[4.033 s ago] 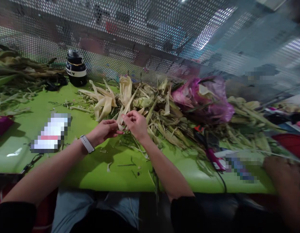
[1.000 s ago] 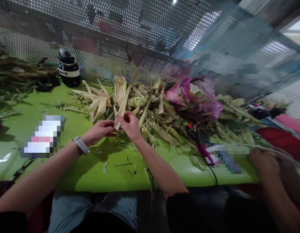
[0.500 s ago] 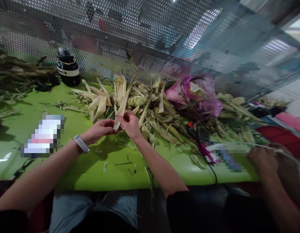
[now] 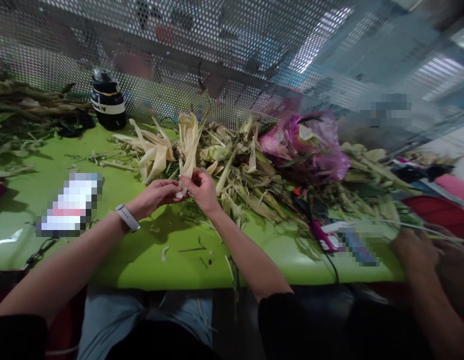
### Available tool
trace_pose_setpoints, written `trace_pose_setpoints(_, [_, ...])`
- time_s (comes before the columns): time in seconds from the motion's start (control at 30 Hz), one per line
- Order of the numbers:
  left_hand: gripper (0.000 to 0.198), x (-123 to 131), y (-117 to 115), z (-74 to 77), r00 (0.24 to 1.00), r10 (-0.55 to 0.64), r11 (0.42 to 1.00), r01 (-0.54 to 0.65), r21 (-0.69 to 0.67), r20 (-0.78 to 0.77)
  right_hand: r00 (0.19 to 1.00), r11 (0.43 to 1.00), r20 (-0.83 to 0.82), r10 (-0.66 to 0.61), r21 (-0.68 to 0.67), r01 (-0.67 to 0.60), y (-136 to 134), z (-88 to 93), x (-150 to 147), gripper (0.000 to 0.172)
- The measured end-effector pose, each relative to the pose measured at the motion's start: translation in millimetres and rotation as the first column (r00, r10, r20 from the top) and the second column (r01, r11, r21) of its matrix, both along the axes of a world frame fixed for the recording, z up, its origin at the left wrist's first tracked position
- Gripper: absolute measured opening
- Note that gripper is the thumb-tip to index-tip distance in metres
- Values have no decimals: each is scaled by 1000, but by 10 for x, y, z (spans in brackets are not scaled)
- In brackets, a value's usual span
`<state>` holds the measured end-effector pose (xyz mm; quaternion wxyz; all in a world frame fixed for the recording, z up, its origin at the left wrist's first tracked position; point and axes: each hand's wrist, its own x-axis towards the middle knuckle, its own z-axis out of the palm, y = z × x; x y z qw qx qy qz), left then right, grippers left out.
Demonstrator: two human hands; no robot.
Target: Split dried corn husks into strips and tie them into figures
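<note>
Husk work at the bench [image 4: 115, 250]
Left hand [image 4: 157, 194] and right hand [image 4: 202, 190] both pinch one pale husk [image 4: 187, 150] beside the heap [image 4: 250, 185].

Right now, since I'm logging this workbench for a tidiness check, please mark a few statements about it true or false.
1. The left hand and the right hand both pinch one pale dried corn husk strip. True.
2. The black bottle with a white band lies tipped over at the table's near edge. False: it stands upright at the back, by the perforated metal screen.
3. A white watch strap circles the left wrist. True.
4. The pink plastic bag hangs from the screen. False: it lies among the husk pile.
</note>
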<state>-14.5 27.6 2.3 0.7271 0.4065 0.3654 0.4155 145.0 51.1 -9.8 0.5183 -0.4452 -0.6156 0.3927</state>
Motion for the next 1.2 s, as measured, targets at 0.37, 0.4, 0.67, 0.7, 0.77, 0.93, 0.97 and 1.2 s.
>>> trace_pose_setpoints(0.37, [8, 12, -10, 44, 999, -21, 998, 24, 57, -47, 1000, 999, -4, -18, 32, 18, -30, -6, -23, 34])
trace_pose_setpoints(0.4, [7, 4, -15, 84, 998, -21, 998, 24, 53, -54, 1000, 999, -25, -9, 31, 10, -32, 9, -22, 35])
trace_pose_setpoints(0.67, [45, -219, 54, 343, 916, 399, 916, -396, 58, -45, 998, 991, 0, 62, -120, -61, 1, -70, -34, 34])
trace_pose_setpoints(0.7, [43, -244, 72, 341, 899, 435, 900, -432, 61, -43, 990, 982, 62, 127, -150, -116, -1, -125, -54, 32])
trace_pose_setpoints(0.77, [34, -274, 95, 324, 889, 455, 889, -449, 92, -60, 963, 976, 187, 195, -133, -172, -16, -238, -107, 23])
trace_pose_setpoints(0.93, [4, -259, 68, 312, 901, 406, 901, -368, 228, -152, 933, 981, 306, 192, -77, -176, -61, -422, -262, 15])
trace_pose_setpoints(0.97, [3, -251, 59, 318, 898, 407, 901, -363, 237, -170, 932, 971, 281, 229, -133, -198, -62, -439, -288, 16])
trace_pose_setpoints(1.2, [12, -238, 84, 307, 894, 376, 916, -319, 243, -244, 965, 942, 55, 255, -239, -235, -42, -293, -210, 22])
